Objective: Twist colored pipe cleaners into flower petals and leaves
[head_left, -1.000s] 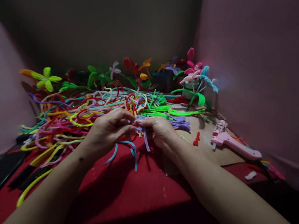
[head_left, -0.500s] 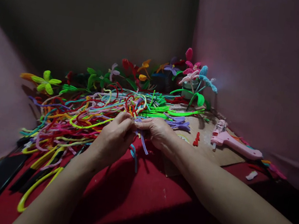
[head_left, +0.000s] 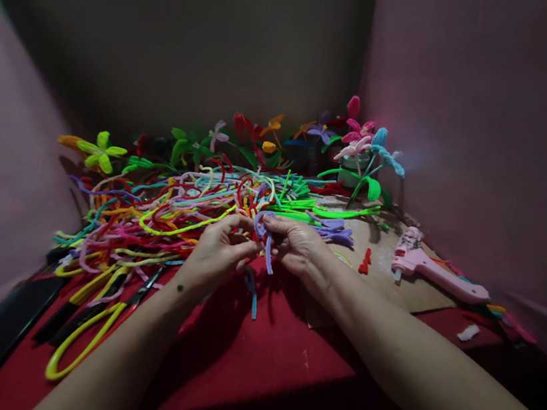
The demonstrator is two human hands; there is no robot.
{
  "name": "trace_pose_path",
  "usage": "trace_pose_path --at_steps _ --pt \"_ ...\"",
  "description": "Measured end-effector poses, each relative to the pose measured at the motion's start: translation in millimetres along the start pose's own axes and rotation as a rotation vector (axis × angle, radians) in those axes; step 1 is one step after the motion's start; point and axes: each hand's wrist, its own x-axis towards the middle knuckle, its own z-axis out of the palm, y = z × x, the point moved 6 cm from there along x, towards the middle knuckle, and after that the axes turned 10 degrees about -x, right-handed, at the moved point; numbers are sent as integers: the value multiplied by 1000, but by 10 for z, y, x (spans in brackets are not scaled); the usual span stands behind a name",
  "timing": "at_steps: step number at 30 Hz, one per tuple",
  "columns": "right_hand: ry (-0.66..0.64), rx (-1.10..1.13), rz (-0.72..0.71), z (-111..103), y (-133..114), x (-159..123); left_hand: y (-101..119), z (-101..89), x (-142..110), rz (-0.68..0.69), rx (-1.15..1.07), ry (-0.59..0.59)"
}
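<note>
My right hand (head_left: 296,241) pinches a purple pipe cleaner (head_left: 269,255) between thumb and fingers. The pipe cleaner is bent into a loop at the top, and one straight end hangs down. Just left of it, my left hand (head_left: 220,248) has thumb and forefinger parted with a gap between them, its fingertips close to the loop; whether they touch it I cannot tell. A light blue pipe cleaner (head_left: 254,296) lies below the hands on the red cloth (head_left: 273,360). Behind them spreads a large heap of mixed-colour pipe cleaners (head_left: 177,206).
A pink glue gun (head_left: 438,274) rests on a cardboard sheet (head_left: 385,273), near a small red piece (head_left: 365,261). Yellow-handled scissors (head_left: 79,341) and a black flat object (head_left: 0,324) lie at left. Pipe-cleaner flowers (head_left: 101,152) line the back, some by a jar (head_left: 353,168).
My left fingers have parted from the pinch and drawn back slightly from my right hand. The purple pipe cleaner now shows an open loop. The whole view has shifted a little.
</note>
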Motion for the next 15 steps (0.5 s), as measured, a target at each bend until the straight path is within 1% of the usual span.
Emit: trace_pose_path --at_steps 2,3,6,8,13,15 --pt "24 -9 4 -17 13 5 -41 8 15 24 31 18" --pt "33 -6 10 -20 20 4 -38 1 22 76 63 38" --pt "52 29 46 -20 45 -2 45 -22 16 347 217 96" --pt "44 47 65 -12 64 2 84 -15 -2 489 321 107" --pt "42 40 53 -4 72 1 137 9 -55 666 485 109" --pt "42 28 23 4 44 -12 154 2 -78 697 571 142"
